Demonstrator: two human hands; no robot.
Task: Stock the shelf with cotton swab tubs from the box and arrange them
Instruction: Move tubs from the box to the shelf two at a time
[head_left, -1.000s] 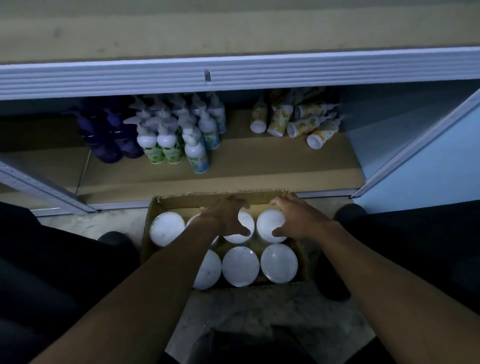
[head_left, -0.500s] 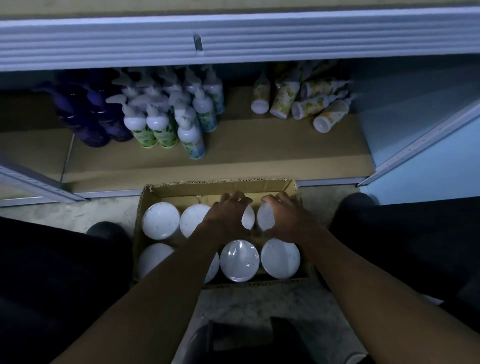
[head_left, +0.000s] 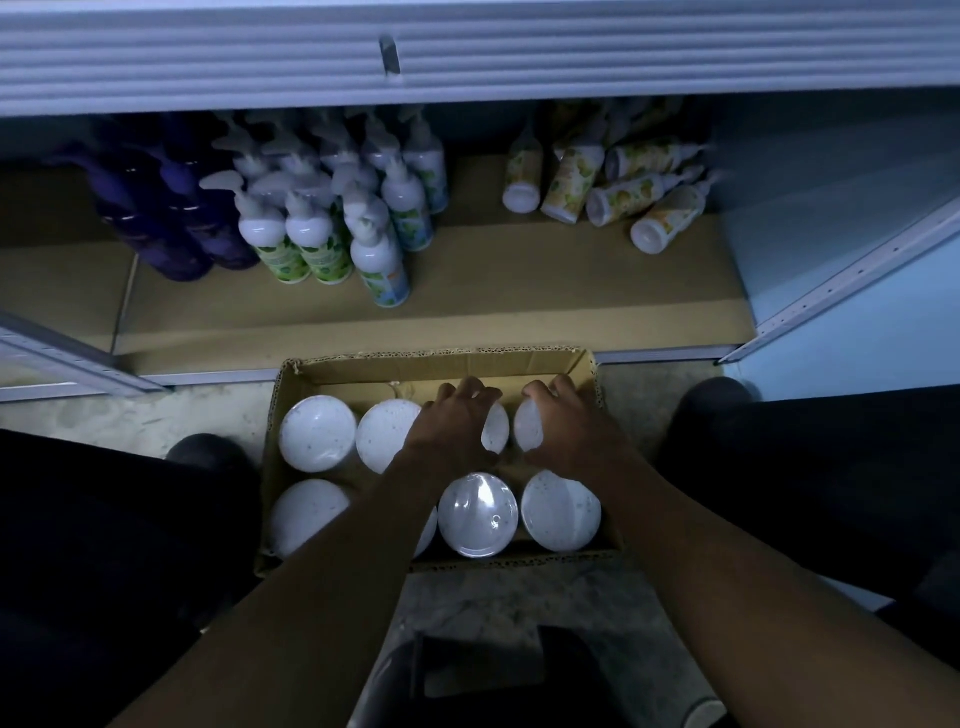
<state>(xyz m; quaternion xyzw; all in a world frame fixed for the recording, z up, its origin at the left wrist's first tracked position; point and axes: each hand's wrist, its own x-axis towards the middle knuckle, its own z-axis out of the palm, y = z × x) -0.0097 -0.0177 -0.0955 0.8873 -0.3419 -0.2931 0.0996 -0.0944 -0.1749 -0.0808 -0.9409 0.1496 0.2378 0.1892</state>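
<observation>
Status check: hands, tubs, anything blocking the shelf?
Left hand and right hand each gripping a back-row tub in the box. No tubs on the shelf yet. Front strip bare; bottles behind.

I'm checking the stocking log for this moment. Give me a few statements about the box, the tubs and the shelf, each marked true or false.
1. Each hand is on a tub in the far row of the box: left hand, right hand. True.
2. Some tubs already stand on the shelf. False: it holds only bottles.
3. The yellow-labelled bottles lie tipped over. True.
4. The box sits on the shelf. False: it sits on the floor in front.
</observation>
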